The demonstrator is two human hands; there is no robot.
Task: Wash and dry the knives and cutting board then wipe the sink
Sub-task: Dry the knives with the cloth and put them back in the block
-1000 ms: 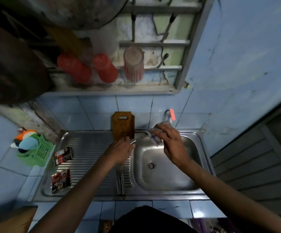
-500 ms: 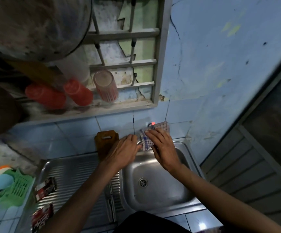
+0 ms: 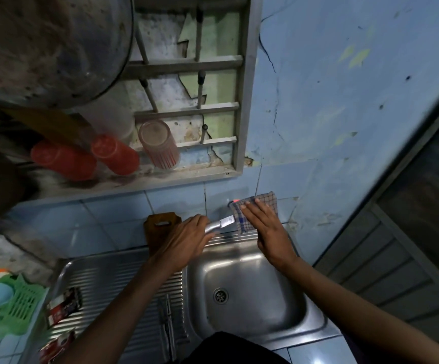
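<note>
My right hand [image 3: 268,232] presses a blue checked cloth [image 3: 259,206] flat against the tap base at the back wall, fingers straight. My left hand [image 3: 186,241] grips the tap's metal spout [image 3: 219,224], which shows between the two hands. The brown cutting board [image 3: 159,227] leans upright against the tiled wall, behind my left hand. Dark knives [image 3: 167,321] lie on the ribbed drainboard [image 3: 113,290] beside my left forearm. The steel sink basin [image 3: 263,274] with its drain [image 3: 220,295] lies below both hands.
A green basket [image 3: 19,307] holding sponges stands at the left, with red and black sachets [image 3: 64,307] on the drainboard near it. Red cups [image 3: 64,161] and a clear cup [image 3: 159,145] lie on the window ledge under a large pot [image 3: 50,48]. A dark door [image 3: 410,232] is at the right.
My right hand has spread the bunched cloth over the tap base. My left hand moved from the sink's edge onto the spout. The view tilted up and right.
</note>
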